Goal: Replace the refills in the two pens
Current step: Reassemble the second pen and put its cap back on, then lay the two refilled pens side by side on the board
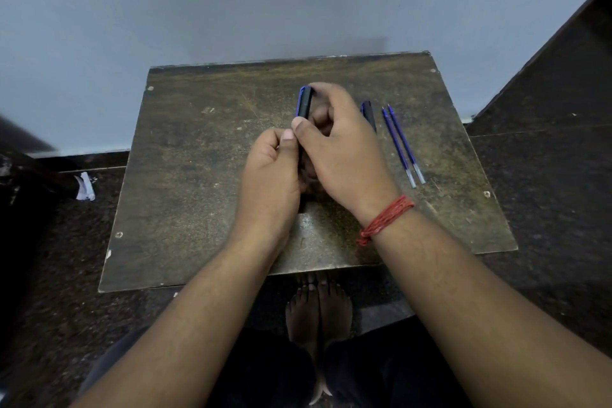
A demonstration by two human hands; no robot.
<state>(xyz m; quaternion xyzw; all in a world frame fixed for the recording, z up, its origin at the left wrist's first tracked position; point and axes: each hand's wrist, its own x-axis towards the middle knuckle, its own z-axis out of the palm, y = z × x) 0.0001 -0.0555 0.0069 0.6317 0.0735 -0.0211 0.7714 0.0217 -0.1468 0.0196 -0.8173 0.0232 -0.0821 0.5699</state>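
Two hands met over the middle of the small wooden table [198, 175], both closed on one black pen with a blue clip [304, 103]. The right hand [337, 149] pinched its upper barrel between thumb and fingers; the left hand [270, 172] gripped the lower end. A second pen [368, 113] lay nearer the right edge, just beside two blue refills [402, 144] lying side by side.
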